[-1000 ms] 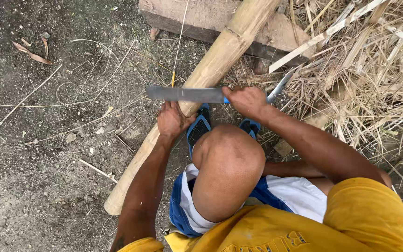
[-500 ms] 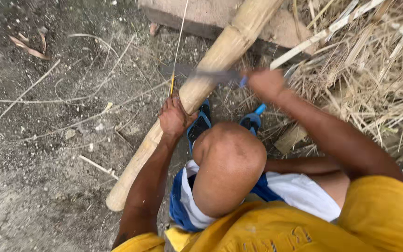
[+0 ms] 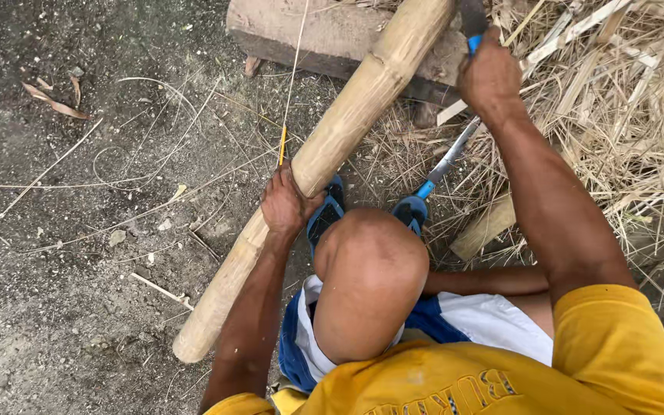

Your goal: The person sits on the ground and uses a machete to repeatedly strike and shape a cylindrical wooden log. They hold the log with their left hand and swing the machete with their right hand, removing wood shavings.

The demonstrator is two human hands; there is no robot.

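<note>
Two hands at work on one thick bamboo pole [image 3: 324,161], which lies slanted: its upper end is propped on a wooden block [image 3: 309,34] and its lower end rests on the dirt ground [image 3: 63,292]. Left hand [image 3: 286,204] is wrapped around the pole at mid-length, fingers pressed on it. Right hand [image 3: 489,73] is raised above the pole's upper part, fist tight on the blue handle of a blade [image 3: 472,15], mostly cut off by the frame edge.

Risks, as judged:
- A downward chop could glance off the round, smooth pole toward the left hand or the knee [image 3: 370,277] just below.
- Pole may roll or slide off the block.
- A second blue-handled blade [image 3: 443,165] lies near the sandalled feet [image 3: 332,211]; a slip could land on it.
</note>
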